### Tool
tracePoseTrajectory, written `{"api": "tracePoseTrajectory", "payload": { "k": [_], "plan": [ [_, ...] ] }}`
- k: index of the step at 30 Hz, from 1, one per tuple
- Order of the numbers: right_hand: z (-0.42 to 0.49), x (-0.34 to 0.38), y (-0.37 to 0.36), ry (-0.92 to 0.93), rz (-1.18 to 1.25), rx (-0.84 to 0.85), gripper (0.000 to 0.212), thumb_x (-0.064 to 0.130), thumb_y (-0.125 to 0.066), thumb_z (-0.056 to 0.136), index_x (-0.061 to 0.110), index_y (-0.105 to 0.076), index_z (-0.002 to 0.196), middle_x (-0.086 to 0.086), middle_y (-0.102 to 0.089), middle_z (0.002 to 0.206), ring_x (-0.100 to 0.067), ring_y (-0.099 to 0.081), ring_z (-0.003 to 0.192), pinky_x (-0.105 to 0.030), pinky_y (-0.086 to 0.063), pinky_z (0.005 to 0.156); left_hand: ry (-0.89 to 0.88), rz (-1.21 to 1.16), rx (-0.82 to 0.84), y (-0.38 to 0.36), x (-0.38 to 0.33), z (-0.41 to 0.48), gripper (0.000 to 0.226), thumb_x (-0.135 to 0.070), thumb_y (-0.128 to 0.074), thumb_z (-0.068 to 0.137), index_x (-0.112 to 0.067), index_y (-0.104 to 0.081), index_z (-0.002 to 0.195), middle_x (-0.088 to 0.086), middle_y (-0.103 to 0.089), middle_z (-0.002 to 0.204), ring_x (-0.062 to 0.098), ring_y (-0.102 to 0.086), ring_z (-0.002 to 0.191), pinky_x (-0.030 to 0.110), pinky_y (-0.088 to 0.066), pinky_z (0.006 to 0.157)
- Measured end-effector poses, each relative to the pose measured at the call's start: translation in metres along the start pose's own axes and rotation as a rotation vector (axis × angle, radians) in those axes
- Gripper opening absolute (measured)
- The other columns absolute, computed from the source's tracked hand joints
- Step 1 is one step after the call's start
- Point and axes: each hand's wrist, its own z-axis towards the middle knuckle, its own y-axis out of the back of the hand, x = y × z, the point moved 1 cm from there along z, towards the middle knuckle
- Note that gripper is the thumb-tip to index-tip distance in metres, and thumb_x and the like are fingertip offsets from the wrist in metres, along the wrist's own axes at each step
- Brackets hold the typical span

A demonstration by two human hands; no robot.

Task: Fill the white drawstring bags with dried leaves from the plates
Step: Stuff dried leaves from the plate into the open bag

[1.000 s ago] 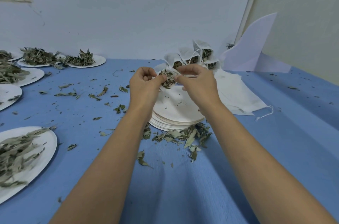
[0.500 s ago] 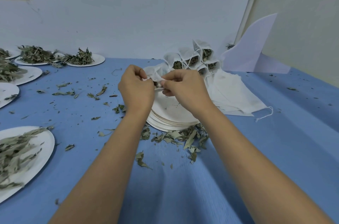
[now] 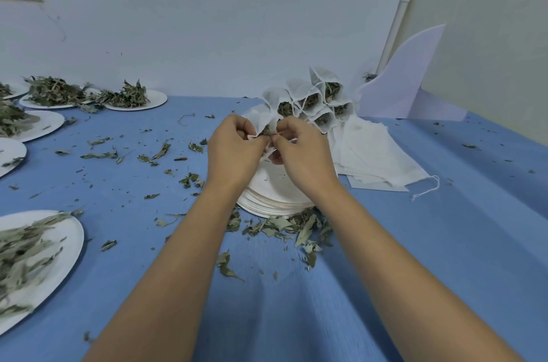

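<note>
White drawstring bag point(image 3: 260, 122) is looking thin and crumpled, and dark dried leaves point(image 3: 266, 131) are showing at its mouth. We are holding it in the air above the stack of empty plates point(image 3: 275, 198), just in front of the pile of filled bags point(image 3: 314, 100). Our left hand point(image 3: 234, 151) is pinching its cloth edge with curled fingers. Our right hand point(image 3: 302, 151) is pinching the opposite side, very near the left; cloth or string, we cannot tell.
</note>
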Motion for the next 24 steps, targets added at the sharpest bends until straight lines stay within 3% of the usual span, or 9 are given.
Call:
{"api": "tracePoseTrajectory", "payload": {
  "k": [3, 8, 13, 16, 20, 23, 24],
  "plan": [
    [-0.001, -0.001, -0.002, 0.048, -0.020, -0.041, 0.018, 0.007, -0.052, 0.093, 0.022, -0.057, 0.085, 0.007, -0.063, 0.073, -0.012, -0.065, 0.058, -0.036, -0.055, 0.069, -0.028, 0.012, -0.042, -0.001, -0.003, -0.001, 0.031, -0.005, -0.068, 0.080, -0.021, -0.045, 0.068, -0.007, -0.041, 0.057, -0.002, -0.039, 0.040, 0.008, -0.032, 0.042],
    [-0.005, 0.003, -0.006, 0.057, 0.062, -0.003, 0.019, 0.005, -0.053, 0.087, 0.021, -0.058, 0.081, -0.004, -0.064, 0.073, -0.022, -0.064, 0.066, -0.046, -0.054, 0.070, -0.058, 0.080, -0.141, 0.001, -0.009, -0.003, 0.031, 0.004, -0.057, 0.078, -0.020, -0.044, 0.065, -0.007, -0.041, 0.058, 0.003, -0.039, 0.045, 0.010, -0.034, 0.045],
    [0.001, 0.007, 0.002, 0.035, 0.282, 0.022, 0.020, -0.002, -0.052, 0.083, 0.014, -0.054, 0.071, -0.004, -0.058, 0.066, -0.016, -0.054, 0.057, -0.027, -0.049, 0.055, -0.097, 0.076, -0.173, -0.005, -0.028, 0.010, 0.036, 0.016, -0.045, 0.069, -0.019, -0.041, 0.063, -0.007, -0.039, 0.059, 0.000, -0.039, 0.045, 0.010, -0.033, 0.045],
    [0.014, 0.007, 0.008, 0.008, 0.317, 0.015, 0.018, 0.001, -0.053, 0.086, 0.012, -0.054, 0.072, -0.004, -0.057, 0.068, -0.014, -0.053, 0.059, -0.026, -0.048, 0.056, -0.151, 0.046, -0.190, -0.017, -0.043, 0.026, 0.038, 0.018, -0.038, 0.066, -0.019, -0.038, 0.062, -0.007, -0.039, 0.059, -0.006, -0.040, 0.046, 0.009, -0.032, 0.045],
    [0.052, 0.003, 0.016, -0.066, 0.299, -0.099, 0.011, 0.010, -0.057, 0.088, 0.015, -0.055, 0.079, 0.001, -0.060, 0.075, -0.013, -0.059, 0.065, -0.033, -0.052, 0.069, -0.128, -0.013, -0.147, -0.039, -0.047, 0.059, 0.032, 0.007, -0.056, 0.075, -0.020, -0.041, 0.066, -0.007, -0.042, 0.061, -0.005, -0.041, 0.045, 0.009, -0.033, 0.047],
    [0.093, 0.000, 0.026, -0.064, 0.216, -0.215, 0.009, 0.018, -0.059, 0.088, 0.016, -0.055, 0.081, 0.007, -0.060, 0.072, 0.003, -0.058, 0.056, -0.014, -0.047, 0.059, -0.133, -0.046, -0.077, -0.055, -0.049, 0.088, 0.030, -0.002, -0.065, 0.077, -0.022, -0.044, 0.070, -0.009, -0.045, 0.062, -0.002, -0.042, 0.048, 0.007, -0.034, 0.049],
    [0.106, -0.002, 0.028, -0.056, 0.187, -0.251, 0.010, 0.020, -0.060, 0.089, 0.015, -0.054, 0.082, 0.008, -0.060, 0.072, 0.004, -0.059, 0.057, -0.014, -0.048, 0.059, -0.141, -0.047, -0.064, -0.059, -0.050, 0.098, 0.031, -0.003, -0.066, 0.078, -0.023, -0.044, 0.070, -0.009, -0.046, 0.063, -0.002, -0.043, 0.049, 0.007, -0.035, 0.050]
  ]
}}
